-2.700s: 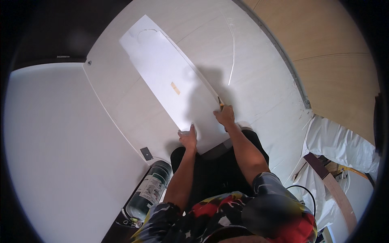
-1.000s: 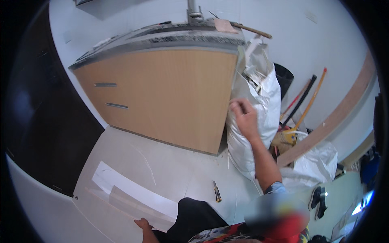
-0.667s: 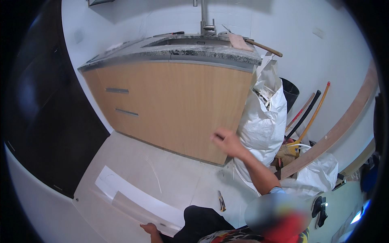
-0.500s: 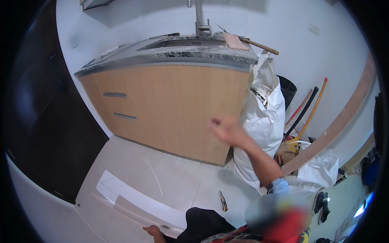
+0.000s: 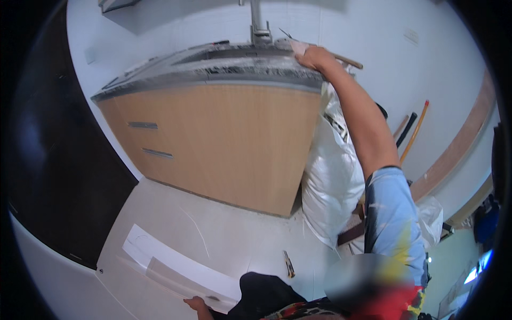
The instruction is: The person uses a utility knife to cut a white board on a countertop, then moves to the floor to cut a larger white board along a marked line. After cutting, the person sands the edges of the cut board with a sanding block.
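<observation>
My right hand reaches to the right end of the sink counter, its fingers closed over a flat pinkish board. The hand covers most of that board. Low in the view, my left hand is at the edge of a thin beige strip, fingers closed on it as far as I can see. That strip overlaps a long white panel on the floor. A yellow-and-black utility knife lies on the tiles to the right of my dark-clad knee.
The wooden sink cabinet carries a rough-edged stone counter with a faucet. A wooden handle juts past its right end. White sacks, long-handled tools and a leaning plank crowd the right side.
My right hand has risen from in front of the cabinet to the board on the counter, the arm now stretched out. My left hand stays at the strip. The view has shifted slightly.
</observation>
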A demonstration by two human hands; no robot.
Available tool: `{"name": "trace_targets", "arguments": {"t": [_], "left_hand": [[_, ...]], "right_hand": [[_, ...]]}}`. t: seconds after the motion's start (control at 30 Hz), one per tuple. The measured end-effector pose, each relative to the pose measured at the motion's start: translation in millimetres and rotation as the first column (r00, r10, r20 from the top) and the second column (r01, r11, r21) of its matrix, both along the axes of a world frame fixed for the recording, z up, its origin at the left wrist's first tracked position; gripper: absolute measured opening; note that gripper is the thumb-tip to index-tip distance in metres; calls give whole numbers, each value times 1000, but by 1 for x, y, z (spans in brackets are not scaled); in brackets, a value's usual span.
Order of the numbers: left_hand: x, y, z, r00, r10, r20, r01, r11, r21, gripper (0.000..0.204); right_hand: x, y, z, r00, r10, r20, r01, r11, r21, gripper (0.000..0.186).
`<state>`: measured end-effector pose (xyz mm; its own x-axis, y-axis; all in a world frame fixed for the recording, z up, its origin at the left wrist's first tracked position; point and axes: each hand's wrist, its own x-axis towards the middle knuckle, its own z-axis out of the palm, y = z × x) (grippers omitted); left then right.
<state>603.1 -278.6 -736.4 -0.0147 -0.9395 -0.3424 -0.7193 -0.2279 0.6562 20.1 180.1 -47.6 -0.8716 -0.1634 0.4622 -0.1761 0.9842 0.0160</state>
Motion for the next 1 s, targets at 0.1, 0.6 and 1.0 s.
{"name": "trace_targets", "arguments": {"t": [0.1, 0.6, 1.0], "left_hand": [[14, -12, -2, 995, 47, -88, -51, 998, -47, 56], [24, -9, 11, 994, 77, 73, -84, 991, 101, 44], [-18, 16, 9, 914, -43, 404, 13, 997, 77, 41]], "right_hand": [[16, -15, 16, 1000, 8, 1, -8, 1000, -7, 74], [-264, -2, 71, 998, -49, 43, 36, 963, 268, 74], [-465, 71, 48, 994, -111, 19, 100, 950, 297, 47]]}}
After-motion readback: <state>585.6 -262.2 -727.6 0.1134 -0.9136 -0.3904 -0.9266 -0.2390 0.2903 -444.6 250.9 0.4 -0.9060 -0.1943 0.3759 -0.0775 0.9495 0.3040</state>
